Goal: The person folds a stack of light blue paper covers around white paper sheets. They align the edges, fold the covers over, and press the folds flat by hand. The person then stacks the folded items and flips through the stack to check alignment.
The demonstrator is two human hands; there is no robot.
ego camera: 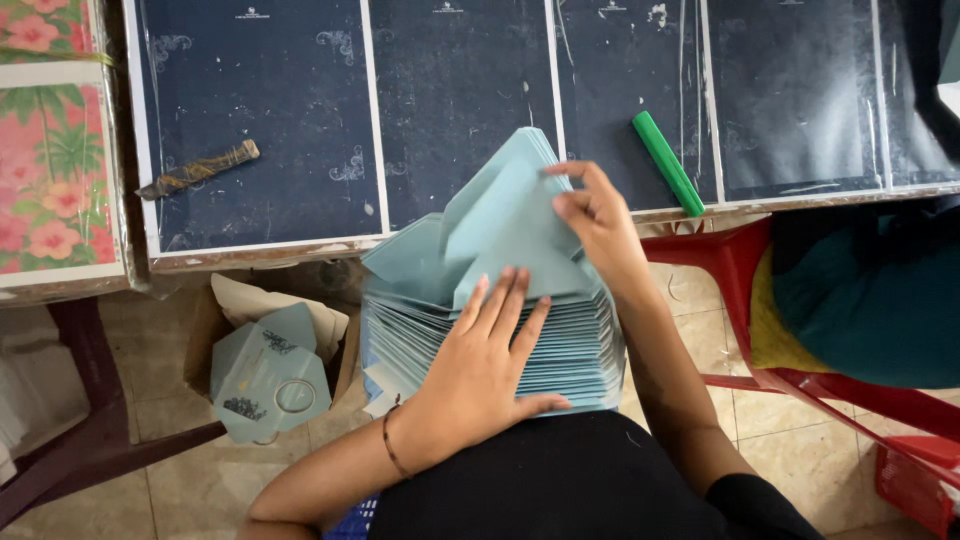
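While the left hand (480, 375) lies flat, fingers spread, on the lap-held card stack (500, 340), the right hand (600, 225) pinches the top card's (510, 225) edge; probably light, stiff, slippery, best gripped at edges.

A small paper-goods workshop: a tall stack of pale blue envelopes (500, 330) at centre, a bench (450, 110) covered in dark printed sheets at twelve o'clock, a box of folded envelopes (270, 375) on the tiled floor (200, 490) at eight o'clock.
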